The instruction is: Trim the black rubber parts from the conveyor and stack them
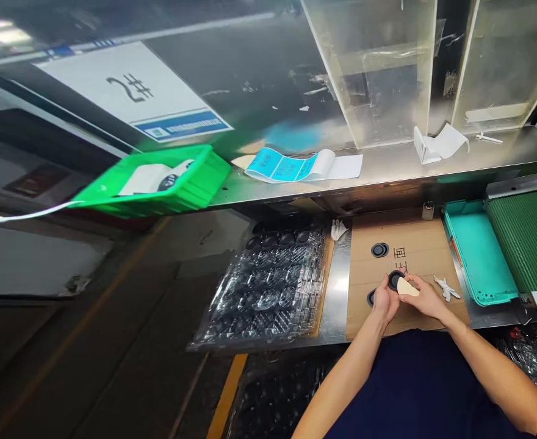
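My left hand (386, 301) is closed on a round black ring-shaped part (395, 280), held up over a cardboard sheet (364, 320). Between the fingers of my right hand (428, 297) is a flat cream-coloured piece with a rounded edge (407, 288), which overlaps the black part's lower right side. On the cardboard, beyond my hands, lie more round black parts (379, 250), partly overlapping. Another black part (371, 297) shows beside my left wrist, mostly hidden by it. A crumpled white strip (446, 288) rests right of my right hand.
Stacked clear plastic trays (268, 299) holding black parts stand left of the cardboard. To the right are a teal tray (483, 262) and a green conveyor belt (529, 231). A metal shelf (387, 167) behind carries a green bin (195, 189) and a blue label strip (287, 167).
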The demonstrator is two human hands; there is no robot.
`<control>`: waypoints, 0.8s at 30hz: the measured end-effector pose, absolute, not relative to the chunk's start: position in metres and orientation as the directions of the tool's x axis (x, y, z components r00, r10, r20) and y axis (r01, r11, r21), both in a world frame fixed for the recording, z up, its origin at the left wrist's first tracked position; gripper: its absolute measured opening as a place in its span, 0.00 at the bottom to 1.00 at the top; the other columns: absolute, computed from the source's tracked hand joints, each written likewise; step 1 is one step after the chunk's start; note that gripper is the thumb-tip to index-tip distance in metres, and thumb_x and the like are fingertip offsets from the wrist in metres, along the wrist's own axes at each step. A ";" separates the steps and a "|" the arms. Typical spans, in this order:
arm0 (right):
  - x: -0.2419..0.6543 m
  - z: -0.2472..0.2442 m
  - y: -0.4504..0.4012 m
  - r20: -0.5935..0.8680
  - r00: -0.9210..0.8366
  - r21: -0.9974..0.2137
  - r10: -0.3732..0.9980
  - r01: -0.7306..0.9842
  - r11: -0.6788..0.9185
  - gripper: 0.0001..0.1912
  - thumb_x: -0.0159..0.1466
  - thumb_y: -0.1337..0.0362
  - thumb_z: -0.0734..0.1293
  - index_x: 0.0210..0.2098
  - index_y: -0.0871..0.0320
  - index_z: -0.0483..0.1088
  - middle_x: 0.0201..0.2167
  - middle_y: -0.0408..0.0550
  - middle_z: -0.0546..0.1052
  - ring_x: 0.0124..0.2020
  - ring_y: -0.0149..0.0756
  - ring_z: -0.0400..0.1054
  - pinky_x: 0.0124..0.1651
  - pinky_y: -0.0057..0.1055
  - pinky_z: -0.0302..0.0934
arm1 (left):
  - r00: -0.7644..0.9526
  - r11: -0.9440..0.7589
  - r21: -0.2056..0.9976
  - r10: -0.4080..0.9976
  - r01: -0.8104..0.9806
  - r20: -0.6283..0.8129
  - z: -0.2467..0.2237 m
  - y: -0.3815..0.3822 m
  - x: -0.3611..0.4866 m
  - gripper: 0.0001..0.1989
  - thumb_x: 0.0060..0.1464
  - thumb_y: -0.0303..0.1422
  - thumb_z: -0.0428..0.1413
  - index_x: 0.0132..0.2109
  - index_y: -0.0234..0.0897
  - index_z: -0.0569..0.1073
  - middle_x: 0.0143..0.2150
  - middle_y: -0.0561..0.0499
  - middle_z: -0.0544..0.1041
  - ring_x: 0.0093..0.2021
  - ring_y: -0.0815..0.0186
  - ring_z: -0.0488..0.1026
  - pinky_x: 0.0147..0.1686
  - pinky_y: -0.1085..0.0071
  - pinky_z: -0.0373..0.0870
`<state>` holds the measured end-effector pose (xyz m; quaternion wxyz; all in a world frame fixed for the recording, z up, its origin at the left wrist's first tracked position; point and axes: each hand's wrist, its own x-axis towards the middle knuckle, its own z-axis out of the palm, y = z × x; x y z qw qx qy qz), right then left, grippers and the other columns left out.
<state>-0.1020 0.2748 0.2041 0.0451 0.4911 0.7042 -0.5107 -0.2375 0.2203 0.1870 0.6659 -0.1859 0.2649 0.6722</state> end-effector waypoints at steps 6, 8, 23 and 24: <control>-0.108 0.204 0.271 -0.541 -0.485 -0.738 0.687 0.666 -0.111 0.32 0.66 0.48 0.58 0.57 0.68 0.68 0.51 0.49 0.65 0.41 0.03 0.58 0.43 -0.02 0.51 | -0.008 0.082 0.130 0.819 -0.988 -0.574 0.185 0.213 -0.223 0.21 0.71 0.37 0.44 0.57 0.27 0.73 0.59 0.37 0.73 0.60 0.59 0.71 0.64 0.63 0.64; -0.108 0.208 0.269 -0.588 -0.524 -0.696 0.616 0.716 -0.056 0.29 0.66 0.51 0.58 0.56 0.67 0.70 0.49 0.47 0.66 0.40 0.03 0.58 0.41 -0.02 0.48 | -0.011 0.095 0.142 0.793 -0.985 -0.609 0.183 0.211 -0.224 0.21 0.71 0.38 0.45 0.55 0.27 0.75 0.59 0.37 0.73 0.60 0.57 0.71 0.63 0.59 0.65; -0.131 0.215 0.268 -0.546 -0.303 -0.081 0.781 0.947 0.310 0.33 0.73 0.43 0.42 0.70 0.49 0.53 0.52 0.53 0.63 0.39 0.08 0.51 0.55 0.07 0.49 | -0.061 0.013 0.099 0.705 -0.995 -0.706 0.178 0.207 -0.217 0.17 0.71 0.35 0.47 0.48 0.28 0.76 0.57 0.39 0.75 0.59 0.62 0.72 0.62 0.63 0.69; -0.132 0.215 0.267 -0.554 -0.314 -0.078 0.771 0.941 0.328 0.33 0.73 0.42 0.41 0.70 0.48 0.51 0.52 0.53 0.62 0.40 0.09 0.52 0.57 0.09 0.52 | -0.065 0.007 0.098 0.704 -0.995 -0.708 0.177 0.208 -0.217 0.17 0.71 0.35 0.47 0.48 0.28 0.76 0.56 0.39 0.75 0.59 0.63 0.72 0.62 0.64 0.69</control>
